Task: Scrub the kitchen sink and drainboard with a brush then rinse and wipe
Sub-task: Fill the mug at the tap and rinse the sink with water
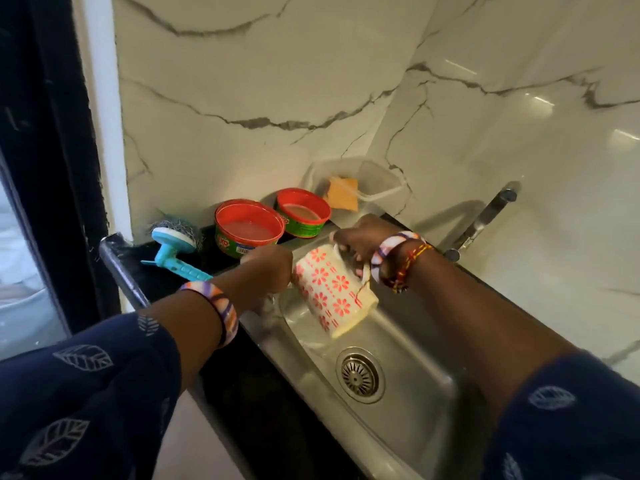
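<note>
1 head-worn wide-angle view looks forward and steeply down from close above the steel sink (408, 344), tilted so the counter edge runs diagonally. Both forearms enter from the bottom corners; the marble wall (277, 81) fills the upper half.

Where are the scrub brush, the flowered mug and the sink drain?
scrub brush (173, 252): head view, on its blue neck below the head.
flowered mug (329, 289): head view, on its patterned side.
sink drain (360, 374): head view, on the strainer's centre.
</note>
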{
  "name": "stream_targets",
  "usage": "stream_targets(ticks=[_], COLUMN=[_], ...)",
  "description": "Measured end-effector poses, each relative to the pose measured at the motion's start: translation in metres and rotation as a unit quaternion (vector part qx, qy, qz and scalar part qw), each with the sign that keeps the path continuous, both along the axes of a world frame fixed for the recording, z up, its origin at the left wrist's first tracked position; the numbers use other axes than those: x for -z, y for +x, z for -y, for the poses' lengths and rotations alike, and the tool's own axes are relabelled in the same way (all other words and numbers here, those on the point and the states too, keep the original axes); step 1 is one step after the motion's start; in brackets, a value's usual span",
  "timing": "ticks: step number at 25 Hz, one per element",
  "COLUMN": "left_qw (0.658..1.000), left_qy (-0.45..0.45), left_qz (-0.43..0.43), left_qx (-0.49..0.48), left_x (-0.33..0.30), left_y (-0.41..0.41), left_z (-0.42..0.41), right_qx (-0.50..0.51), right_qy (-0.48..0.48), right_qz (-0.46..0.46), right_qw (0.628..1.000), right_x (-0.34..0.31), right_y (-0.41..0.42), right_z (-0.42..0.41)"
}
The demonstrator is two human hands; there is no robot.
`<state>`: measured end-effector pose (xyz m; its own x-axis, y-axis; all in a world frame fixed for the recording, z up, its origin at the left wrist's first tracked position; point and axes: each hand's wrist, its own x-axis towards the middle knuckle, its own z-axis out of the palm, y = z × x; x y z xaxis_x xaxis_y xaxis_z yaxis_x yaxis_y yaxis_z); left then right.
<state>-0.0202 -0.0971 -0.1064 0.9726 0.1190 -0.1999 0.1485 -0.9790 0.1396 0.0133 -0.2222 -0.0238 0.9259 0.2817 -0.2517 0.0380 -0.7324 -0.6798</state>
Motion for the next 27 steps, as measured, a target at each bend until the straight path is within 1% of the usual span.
stream_targets(ticks=[3,7,9,10,12,14,15,17,18,19,20,21,22,23,24,25,27], left_qw=[0.999,0.995,0.989,0.987,0.988,0.994,0.997,0.996,0.987,0.965,0.928,0.878,0.84,0.825,0.829,0.837,0.872], left_qy=[0.049,0.097,0.144,0.157,0.153,0.105,0.058,-0.069,-0.154,-0.258,-0.369,-0.473,-0.534,-0.555,-0.549,-0.538,-0.473], left_qz=[0.0,0.014,0.008,0.004,-0.006,0.0,0.018,0.048,0.051,0.044,0.02,-0.009,-0.035,-0.042,-0.036,-0.016,0.011], left_qx=[0.01,-0.02,-0.023,-0.018,0.012,0.041,0.046,0.036,0.015,-0.01,-0.042,-0.069,-0.087,-0.096,-0.097,-0.104,-0.121], left_x=[-0.001,0.007,0.012,0.014,0.018,0.017,0.015,0.005,-0.003,-0.011,-0.02,-0.026,-0.03,-0.03,-0.031,-0.031,-0.029], left_y=[0.015,0.038,0.055,0.064,0.087,0.113,0.128,0.159,0.172,0.186,0.194,0.204,0.211,0.221,0.228,0.233,0.24], left_z=[0.007,0.037,0.054,0.062,0.083,0.112,0.129,0.173,0.194,0.215,0.233,0.249,0.259,0.265,0.27,0.271,0.268], right_qx=[0.079,0.172,0.248,0.272,0.306,0.338,0.349,0.357,0.357,0.356,0.35,0.345,0.336,0.327,0.317,0.31,0.305], right_qy=[0.129,0.216,0.304,0.326,0.323,0.308,0.308,0.327,0.33,0.327,0.32,0.316,0.319,0.327,0.332,0.336,0.35], right_qz=[-0.005,-0.005,-0.007,-0.006,-0.002,-0.002,0.001,0.023,0.033,0.036,0.034,0.033,0.035,0.04,0.048,0.055,0.064], right_qw=[0.988,0.961,0.92,0.905,0.896,0.89,0.885,0.875,0.873,0.875,0.88,0.883,0.885,0.886,0.887,0.888,0.883], right_x=[-0.008,-0.007,0.004,0.008,0.017,0.023,0.027,0.037,0.042,0.045,0.048,0.05,0.052,0.053,0.053,0.054,0.055], right_y=[0.041,0.089,0.099,0.098,0.092,0.081,0.075,0.068,0.067,0.067,0.068,0.069,0.072,0.076,0.08,0.084,0.094], right_z=[0.014,0.071,0.108,0.128,0.171,0.211,0.227,0.253,0.261,0.268,0.272,0.276,0.278,0.277,0.276,0.273,0.264])
